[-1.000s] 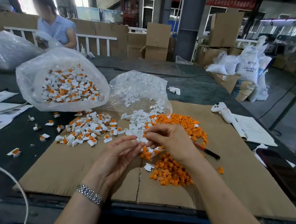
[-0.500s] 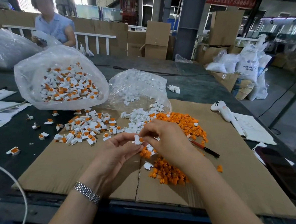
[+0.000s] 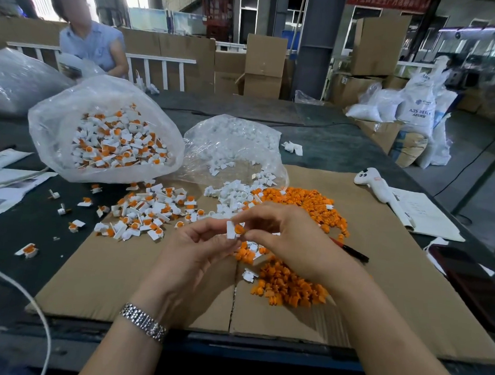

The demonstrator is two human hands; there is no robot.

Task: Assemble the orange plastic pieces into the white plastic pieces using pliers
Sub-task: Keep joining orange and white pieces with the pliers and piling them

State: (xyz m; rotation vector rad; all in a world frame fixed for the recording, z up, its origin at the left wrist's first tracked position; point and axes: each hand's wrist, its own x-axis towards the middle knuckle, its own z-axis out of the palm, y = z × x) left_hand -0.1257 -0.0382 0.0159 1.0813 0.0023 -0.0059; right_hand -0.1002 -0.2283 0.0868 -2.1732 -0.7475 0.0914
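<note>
Above the near middle of the cardboard, our left hand pinches a white plastic piece while our right hand pinches an orange plastic piece against its socket. We should square it before pressing; the pliers lie just right.

Far left: your clear plastic bag of assembled white-and-orange pieces.
Centre: loose orange plastic pieces on the flat brown cardboard sheet.
Right: your red-handled pliers behind your right hand.
</note>
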